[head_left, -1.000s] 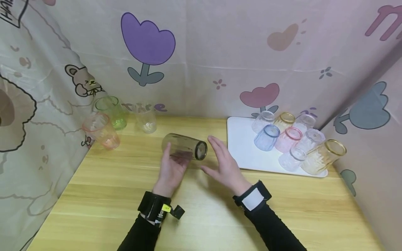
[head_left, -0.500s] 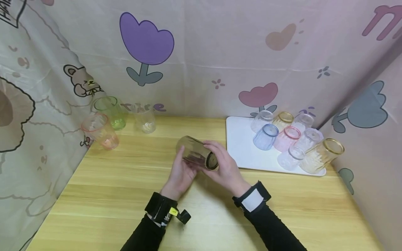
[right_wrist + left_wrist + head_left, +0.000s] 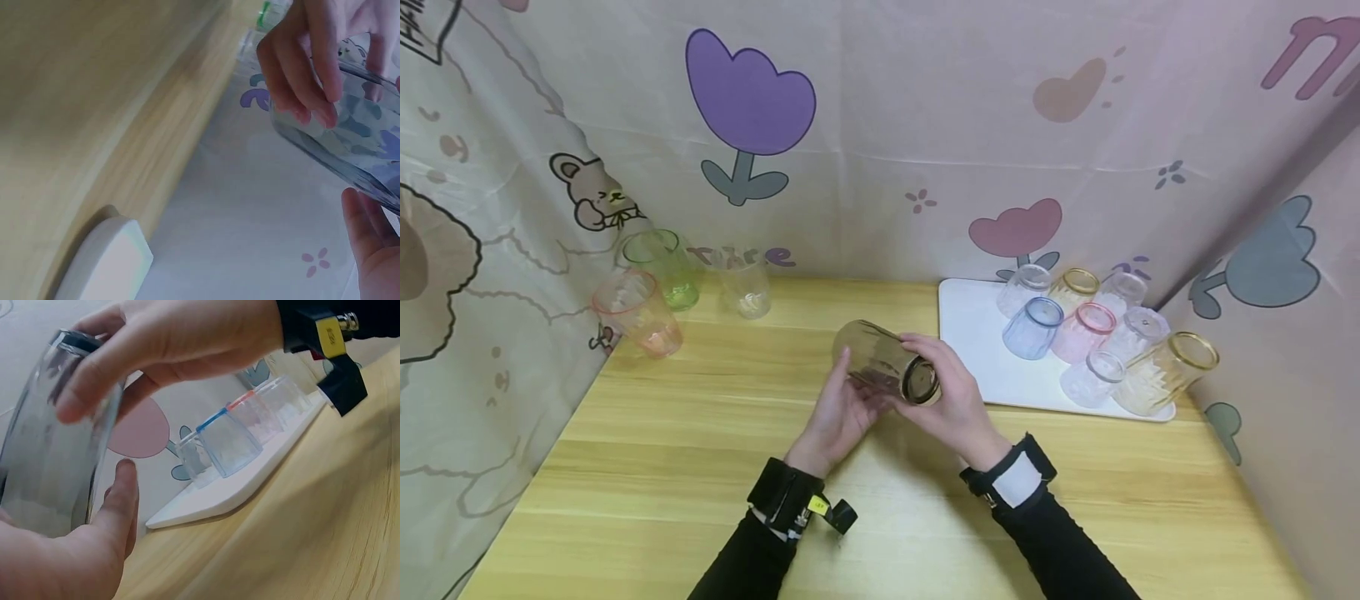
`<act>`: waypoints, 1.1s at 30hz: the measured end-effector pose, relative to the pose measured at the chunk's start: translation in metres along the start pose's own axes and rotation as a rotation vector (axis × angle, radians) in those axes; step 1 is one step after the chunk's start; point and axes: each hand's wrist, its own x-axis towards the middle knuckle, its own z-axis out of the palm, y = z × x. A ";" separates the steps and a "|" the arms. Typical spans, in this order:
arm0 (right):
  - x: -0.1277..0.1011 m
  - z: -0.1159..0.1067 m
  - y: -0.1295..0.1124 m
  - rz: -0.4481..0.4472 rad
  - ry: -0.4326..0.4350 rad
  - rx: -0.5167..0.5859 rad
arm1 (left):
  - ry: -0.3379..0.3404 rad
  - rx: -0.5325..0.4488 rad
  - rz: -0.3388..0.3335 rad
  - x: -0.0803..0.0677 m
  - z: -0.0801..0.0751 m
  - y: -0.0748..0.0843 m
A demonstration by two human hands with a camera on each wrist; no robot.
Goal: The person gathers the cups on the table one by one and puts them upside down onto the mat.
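Note:
A smoky brown drinking glass (image 3: 871, 350) lies tilted between both hands above the table, its thick round base turned to the right and towards me. My left hand (image 3: 838, 418) holds its body from below and the near side, thumb up along the left. At the base end my right hand (image 3: 958, 404) grips it, fingers over the top and thumb underneath. In the left wrist view the right hand's fingers lie across the upper end of the glass (image 3: 47, 462). The right wrist view shows the left hand's fingers (image 3: 294, 69) spread against the glass wall.
On the right a white tray (image 3: 977, 358) bears several upside-down glasses, among them a blue glass (image 3: 1033, 329) and a pink glass (image 3: 1084, 333). At the back left stand a green glass (image 3: 673, 271), an orange-pink glass (image 3: 643, 317) and a clear glass (image 3: 748, 287). A patterned cloth (image 3: 880, 108) hangs behind.
The glass has moved rightwards with my left hand, and its base has turned more towards me. My right hand, apart from it one second ago, has taken hold of the base end.

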 end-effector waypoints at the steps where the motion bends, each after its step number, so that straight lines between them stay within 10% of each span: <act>1: 0.001 -0.001 -0.001 0.007 0.016 0.008 | -0.013 0.008 -0.006 0.000 0.001 0.000; 7: 0.006 -0.010 -0.003 0.050 0.134 0.028 | -0.086 0.123 -0.004 0.004 0.005 -0.001; 14: 0.010 -0.026 0.000 0.117 0.248 0.003 | -0.015 0.378 0.052 0.009 0.013 -0.004; 19: 0.012 -0.042 0.003 0.184 0.340 -0.064 | 0.048 0.830 0.180 0.015 0.019 -0.006; 27: 0.002 -0.077 0.013 0.383 0.371 -0.185 | -0.138 1.616 0.418 0.024 0.037 -0.006; 33: -0.007 -0.101 0.022 0.583 0.300 -0.314 | -0.252 1.911 0.533 0.045 0.051 -0.013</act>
